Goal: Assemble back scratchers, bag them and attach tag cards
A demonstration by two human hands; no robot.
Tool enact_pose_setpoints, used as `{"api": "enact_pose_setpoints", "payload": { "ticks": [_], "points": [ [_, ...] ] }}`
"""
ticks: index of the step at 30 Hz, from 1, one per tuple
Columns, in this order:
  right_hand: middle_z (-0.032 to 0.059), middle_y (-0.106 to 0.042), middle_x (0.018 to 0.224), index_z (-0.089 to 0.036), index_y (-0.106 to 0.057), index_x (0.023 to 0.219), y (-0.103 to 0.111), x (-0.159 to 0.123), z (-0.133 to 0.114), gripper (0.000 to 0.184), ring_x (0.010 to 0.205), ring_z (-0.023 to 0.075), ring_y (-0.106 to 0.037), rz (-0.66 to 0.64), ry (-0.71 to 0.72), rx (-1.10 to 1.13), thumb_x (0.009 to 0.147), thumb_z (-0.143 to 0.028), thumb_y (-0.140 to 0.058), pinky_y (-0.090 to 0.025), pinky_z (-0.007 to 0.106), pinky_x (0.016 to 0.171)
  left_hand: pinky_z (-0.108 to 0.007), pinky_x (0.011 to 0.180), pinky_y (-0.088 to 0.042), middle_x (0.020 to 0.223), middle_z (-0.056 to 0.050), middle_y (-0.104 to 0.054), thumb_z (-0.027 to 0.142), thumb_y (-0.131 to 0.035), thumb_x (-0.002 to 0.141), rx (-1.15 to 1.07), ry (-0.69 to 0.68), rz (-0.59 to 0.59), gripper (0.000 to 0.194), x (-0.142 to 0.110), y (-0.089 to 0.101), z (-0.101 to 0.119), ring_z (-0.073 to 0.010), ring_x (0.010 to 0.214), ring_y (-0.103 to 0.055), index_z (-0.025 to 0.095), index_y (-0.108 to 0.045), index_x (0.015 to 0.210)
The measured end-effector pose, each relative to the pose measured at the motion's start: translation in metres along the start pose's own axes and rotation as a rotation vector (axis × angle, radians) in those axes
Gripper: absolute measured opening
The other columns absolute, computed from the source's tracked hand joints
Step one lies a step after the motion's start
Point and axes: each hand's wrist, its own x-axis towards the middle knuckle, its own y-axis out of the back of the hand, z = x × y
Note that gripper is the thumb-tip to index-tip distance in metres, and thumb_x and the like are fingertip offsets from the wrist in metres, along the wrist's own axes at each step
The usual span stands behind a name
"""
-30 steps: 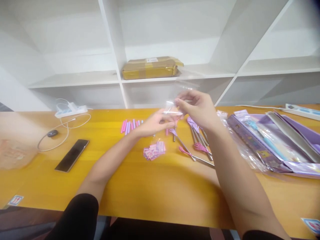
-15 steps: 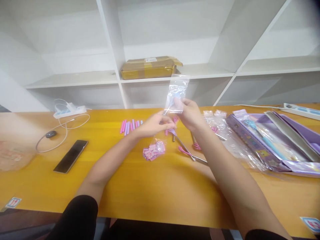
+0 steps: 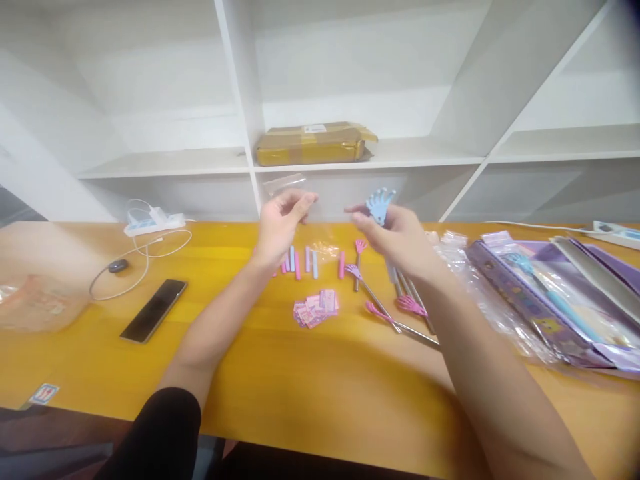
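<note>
Right hand [image 3: 387, 227] part-hides scratchers [image 3: 413, 305]; phone [image 3: 154, 311] left, carton [image 3: 313, 145] behind.

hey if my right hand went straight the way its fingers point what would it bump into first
Probably your left hand, across the gap from your right hand, or the clear plastic bag it holds; depth is unclear.

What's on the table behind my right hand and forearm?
Metal rods and pink hand-shaped heads show left of your right forearm; clear plastic packaging shows right of it. Whatever your right hand and forearm cover, including some rods' upper ends, is hidden.
</note>
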Motion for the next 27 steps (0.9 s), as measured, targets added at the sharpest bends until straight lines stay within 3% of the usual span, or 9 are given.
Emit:
{"api": "enact_pose_setpoints", "payload": {
  "ticks": [3, 6, 10, 13, 16, 18, 22, 24, 27],
  "points": [
    [0.0065, -0.075, 0.106, -0.024, -0.077, 0.118, -0.015, -0.009, -0.013, 0.041, 0.073, 0.0141, -0.061, -0.161, -0.085, -0.054, 0.093, -0.056, -0.081, -0.046, 0.028, 0.053, -0.024, 0.073, -0.054, 0.11, -0.004, -0.08, 0.049, -0.081, 0.095, -0.084, 0.025, 0.073, 0.026, -0.002, -0.005, 0.003, -0.0089, 0.075, -0.059, 0.023, -0.08, 0.1],
    [0.0061, -0.076, 0.1, -0.023, -0.077, 0.111, -0.023, -0.011, -0.018, 0.032, 0.068, 0.0143, -0.059, -0.206, -0.113, -0.056, 0.093, -0.049, -0.08, -0.044, 0.029, 0.048, -0.023, 0.072, -0.054, 0.112, -0.005, -0.079, 0.046, -0.084, 0.093, -0.186, 0.03, 0.081, 0.026, -0.005, -0.008, 0.008, -0.0079, 0.076, -0.059, 0.022, -0.078, 0.099],
    [0.0047, -0.074, 0.095, -0.023, -0.078, 0.097, -0.015, -0.008, -0.015, 0.021, 0.08, 0.0171, -0.065, -0.075, -0.015, -0.077, 0.099, -0.044, -0.074, -0.052, 0.031, 0.066, -0.024, 0.076, -0.058, 0.117, -0.006, -0.079, 0.042, -0.095, 0.083, -0.187, 0.058, -0.168, 0.036, -0.008, -0.005, 0.012, -0.0128, 0.092, -0.07, 0.022, -0.08, 0.109],
    [0.004, -0.072, 0.095, -0.024, -0.078, 0.102, -0.005, -0.007, -0.011, 0.028, 0.087, 0.0183, -0.065, -0.135, 0.014, -0.123, 0.102, -0.052, -0.072, -0.052, 0.032, 0.074, -0.026, 0.076, -0.059, 0.104, -0.006, -0.081, 0.046, -0.096, 0.082, -0.063, 0.071, -0.29, 0.037, -0.009, -0.003, 0.011, -0.0138, 0.085, -0.071, 0.02, -0.083, 0.104],
    [0.004, -0.063, 0.087, -0.024, -0.072, 0.105, -0.001, -0.014, -0.012, 0.054, 0.075, 0.0161, -0.056, -0.222, 0.008, -0.09, 0.105, -0.076, -0.059, -0.046, 0.031, 0.066, -0.025, 0.074, -0.059, 0.096, -0.005, -0.081, 0.046, -0.095, 0.085, -0.029, 0.018, -0.196, 0.031, -0.008, -0.004, 0.007, -0.0125, 0.081, -0.07, 0.019, -0.084, 0.098],
    [0.0037, -0.054, 0.08, -0.024, -0.068, 0.105, -0.002, -0.02, -0.015, 0.069, 0.07, 0.016, -0.048, -0.194, 0.008, -0.052, 0.107, -0.086, -0.039, -0.043, 0.032, 0.063, -0.024, 0.072, -0.058, 0.095, -0.004, -0.081, 0.043, -0.096, 0.085, -0.053, -0.016, -0.133, 0.028, -0.007, -0.005, 0.005, -0.0112, 0.078, -0.07, 0.021, -0.085, 0.098],
    [0.0074, -0.057, 0.094, -0.022, -0.065, 0.096, -0.008, -0.025, -0.02, 0.073, 0.084, 0.0189, -0.054, -0.044, 0.114, -0.155, 0.108, -0.086, -0.034, -0.048, 0.036, 0.078, -0.023, 0.069, -0.058, 0.089, -0.001, -0.077, 0.043, -0.097, 0.084, -0.13, -0.059, -0.036, 0.025, -0.006, -0.007, 0.006, -0.0085, 0.069, -0.066, 0.022, -0.084, 0.09],
    [0.0083, -0.059, 0.097, -0.02, -0.063, 0.087, -0.008, -0.02, -0.018, 0.073, 0.09, 0.0202, -0.057, -0.046, 0.179, -0.224, 0.108, -0.085, -0.039, -0.048, 0.038, 0.087, -0.022, 0.071, -0.059, 0.089, 0.0, -0.076, 0.041, -0.099, 0.082, -0.201, -0.043, -0.008, 0.026, -0.006, -0.008, 0.01, -0.0088, 0.073, -0.068, 0.022, -0.082, 0.087],
    [0.0067, -0.057, 0.089, -0.019, -0.056, 0.077, -0.006, -0.012, -0.012, 0.075, 0.084, 0.0184, -0.054, -0.038, 0.222, -0.23, 0.109, -0.084, -0.037, -0.046, 0.037, 0.085, -0.02, 0.072, -0.059, 0.088, 0.0, -0.075, 0.038, -0.102, 0.077, -0.329, 0.032, 0.007, 0.029, -0.007, -0.007, 0.016, -0.0085, 0.076, -0.069, 0.02, -0.08, 0.084]
  ]
}}
